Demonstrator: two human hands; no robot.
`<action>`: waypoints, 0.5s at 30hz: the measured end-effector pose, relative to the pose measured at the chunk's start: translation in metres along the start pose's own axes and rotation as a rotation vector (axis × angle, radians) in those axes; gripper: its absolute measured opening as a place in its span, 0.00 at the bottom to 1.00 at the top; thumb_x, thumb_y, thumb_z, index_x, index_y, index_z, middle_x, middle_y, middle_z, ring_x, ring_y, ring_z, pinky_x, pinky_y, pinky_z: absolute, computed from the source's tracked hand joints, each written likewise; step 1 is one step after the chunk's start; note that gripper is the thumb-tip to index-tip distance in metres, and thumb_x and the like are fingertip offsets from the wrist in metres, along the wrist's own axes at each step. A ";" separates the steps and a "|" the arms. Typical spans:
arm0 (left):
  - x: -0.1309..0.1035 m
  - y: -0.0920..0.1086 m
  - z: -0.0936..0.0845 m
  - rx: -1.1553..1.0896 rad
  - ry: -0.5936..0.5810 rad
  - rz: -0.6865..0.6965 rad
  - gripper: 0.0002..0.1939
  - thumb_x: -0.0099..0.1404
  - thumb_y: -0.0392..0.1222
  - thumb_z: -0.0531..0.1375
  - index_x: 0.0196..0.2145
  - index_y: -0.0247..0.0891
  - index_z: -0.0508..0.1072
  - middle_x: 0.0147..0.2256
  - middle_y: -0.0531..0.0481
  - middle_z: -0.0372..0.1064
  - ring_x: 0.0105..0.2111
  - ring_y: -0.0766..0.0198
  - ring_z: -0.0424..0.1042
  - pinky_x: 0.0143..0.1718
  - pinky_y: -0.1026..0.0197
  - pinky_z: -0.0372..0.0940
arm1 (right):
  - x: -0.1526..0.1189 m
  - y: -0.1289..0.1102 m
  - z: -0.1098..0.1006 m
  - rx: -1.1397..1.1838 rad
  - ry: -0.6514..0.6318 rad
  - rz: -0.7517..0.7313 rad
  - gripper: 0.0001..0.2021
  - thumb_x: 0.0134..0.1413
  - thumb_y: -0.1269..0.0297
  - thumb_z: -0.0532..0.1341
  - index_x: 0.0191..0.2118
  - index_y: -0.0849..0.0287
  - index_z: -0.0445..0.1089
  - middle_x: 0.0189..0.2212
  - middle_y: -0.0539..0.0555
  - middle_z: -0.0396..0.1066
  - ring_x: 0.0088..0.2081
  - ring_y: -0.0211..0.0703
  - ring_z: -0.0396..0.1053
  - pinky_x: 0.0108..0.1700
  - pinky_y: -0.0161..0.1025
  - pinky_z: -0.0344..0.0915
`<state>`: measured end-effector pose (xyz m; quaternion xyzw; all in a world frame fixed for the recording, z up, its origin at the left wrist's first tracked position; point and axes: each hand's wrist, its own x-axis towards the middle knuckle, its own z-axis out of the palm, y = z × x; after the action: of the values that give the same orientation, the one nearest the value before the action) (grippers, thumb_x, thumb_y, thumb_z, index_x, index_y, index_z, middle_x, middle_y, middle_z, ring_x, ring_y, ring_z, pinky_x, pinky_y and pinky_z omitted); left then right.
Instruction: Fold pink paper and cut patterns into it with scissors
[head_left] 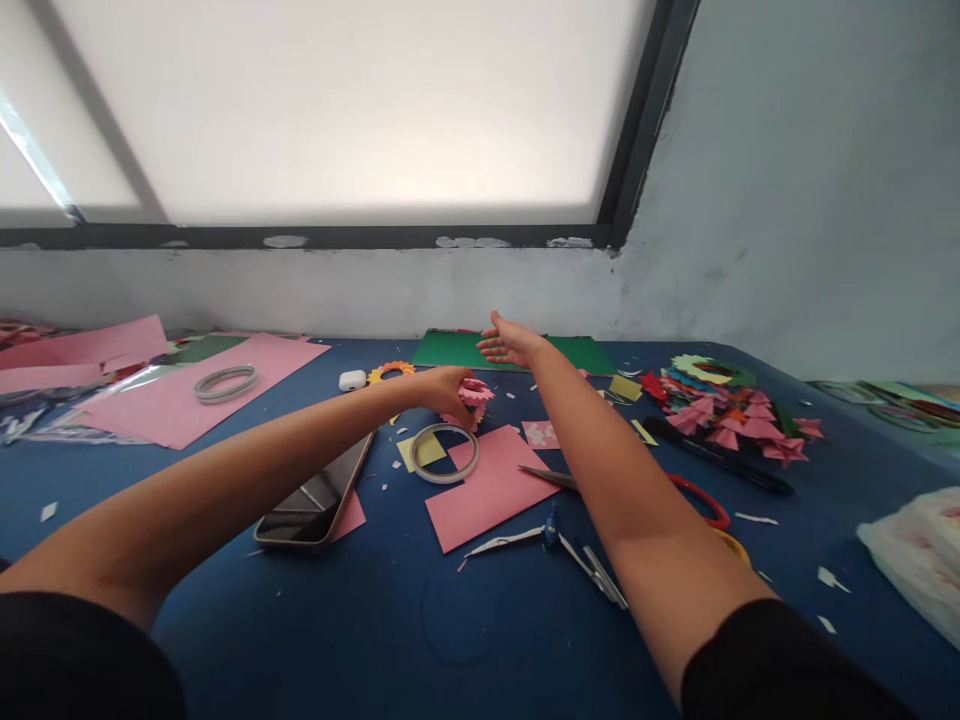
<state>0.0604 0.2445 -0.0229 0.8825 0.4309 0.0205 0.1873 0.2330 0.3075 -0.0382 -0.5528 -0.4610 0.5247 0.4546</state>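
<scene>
My left hand is closed round a stack of pink scalloped paper pieces, just behind a roll of tape. With its fingers apart, my right hand is over the green sheet near the wall and holds nothing. A pink paper sheet and a small yellow square lie by the tape roll. Scissors with a red and yellow handle are partly hidden under my right forearm. A compass rests in front of the pink sheet.
A phone lies below my left forearm, a white earphone case behind it. Large pink sheets bear another tape roll at left. Colourful paper cutouts, a black pen and a plastic bag are at right.
</scene>
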 end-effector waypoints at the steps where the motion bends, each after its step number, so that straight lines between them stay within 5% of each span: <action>1: 0.000 0.001 0.001 0.003 0.008 -0.006 0.36 0.34 0.40 0.67 0.45 0.37 0.68 0.43 0.46 0.70 0.41 0.53 0.68 0.33 0.63 0.60 | 0.000 0.001 0.000 0.003 -0.002 0.000 0.25 0.59 0.47 0.42 0.41 0.64 0.62 0.40 0.63 0.68 0.32 0.40 0.67 0.31 0.35 0.65; 7: 0.001 0.003 0.003 -0.026 0.075 0.000 0.31 0.32 0.41 0.68 0.39 0.39 0.71 0.38 0.49 0.71 0.38 0.54 0.68 0.30 0.64 0.59 | -0.002 0.004 -0.007 0.020 0.026 -0.009 0.24 0.59 0.47 0.40 0.41 0.63 0.61 0.38 0.62 0.68 0.33 0.40 0.67 0.32 0.34 0.65; 11: 0.014 -0.010 -0.016 -0.165 0.149 -0.050 0.21 0.33 0.38 0.67 0.31 0.38 0.73 0.27 0.52 0.70 0.33 0.58 0.69 0.27 0.65 0.59 | -0.001 0.000 -0.017 0.022 0.059 -0.026 0.25 0.59 0.47 0.40 0.41 0.63 0.61 0.38 0.62 0.68 0.31 0.40 0.67 0.31 0.34 0.65; 15: 0.034 -0.031 -0.028 -0.283 0.243 -0.161 0.22 0.32 0.35 0.68 0.30 0.37 0.71 0.26 0.53 0.70 0.34 0.59 0.69 0.29 0.67 0.60 | -0.002 -0.004 -0.022 0.007 0.084 -0.037 0.24 0.59 0.47 0.41 0.41 0.64 0.61 0.37 0.62 0.68 0.30 0.39 0.66 0.32 0.35 0.65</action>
<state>0.0530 0.2964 -0.0119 0.8010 0.5126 0.1719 0.2571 0.2552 0.3054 -0.0332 -0.5640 -0.4497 0.4943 0.4852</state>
